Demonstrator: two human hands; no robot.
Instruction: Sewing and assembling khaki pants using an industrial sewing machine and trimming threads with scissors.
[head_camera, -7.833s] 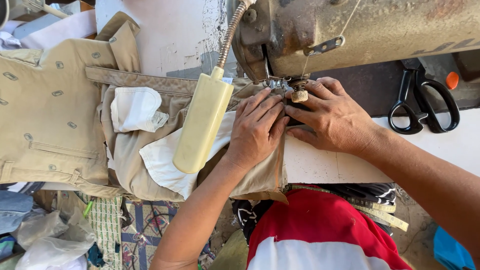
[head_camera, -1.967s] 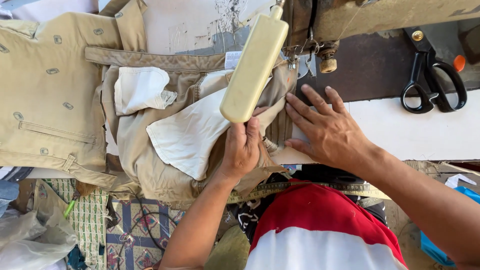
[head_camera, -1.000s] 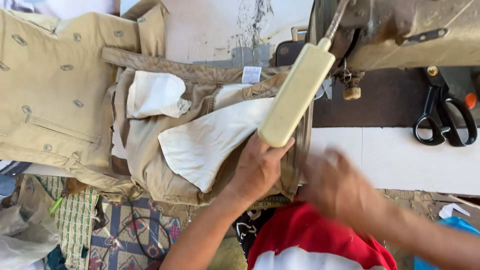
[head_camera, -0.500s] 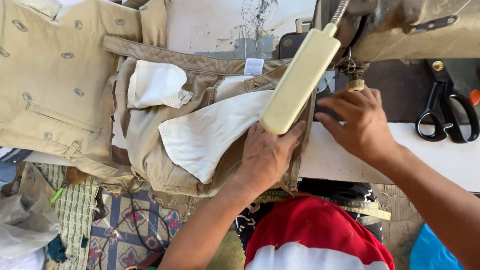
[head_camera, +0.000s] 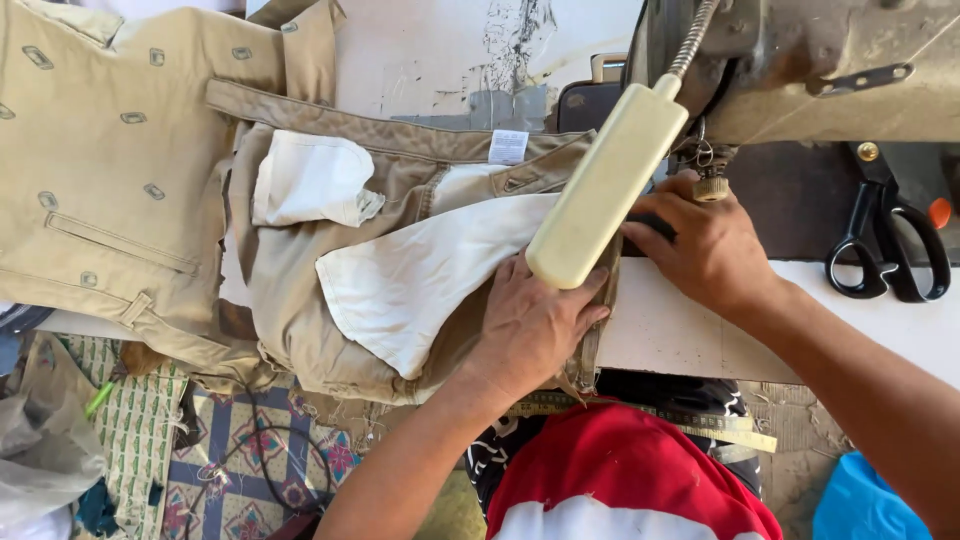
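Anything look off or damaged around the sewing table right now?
The table top behind the khaki trousers is scuffed, with worn, peeling paint. Otherwise nothing stands out: both hands lie flat on the fabric, and the scissors lie clear.

label (head_camera: 508, 146) | small white rectangle | sewn on khaki trousers' (head_camera: 300, 300) waistband

trousers (head_camera: 300, 300): we see khaki tan, with white pocket linings
far-left garment (head_camera: 110, 150): we see the same tan
lamp (head_camera: 605, 190): we see pale cream
scissors (head_camera: 885, 240): we see black handles
shirt (head_camera: 630, 480): we see red over white
floor mat (head_camera: 230, 450): we see a blue and red pattern
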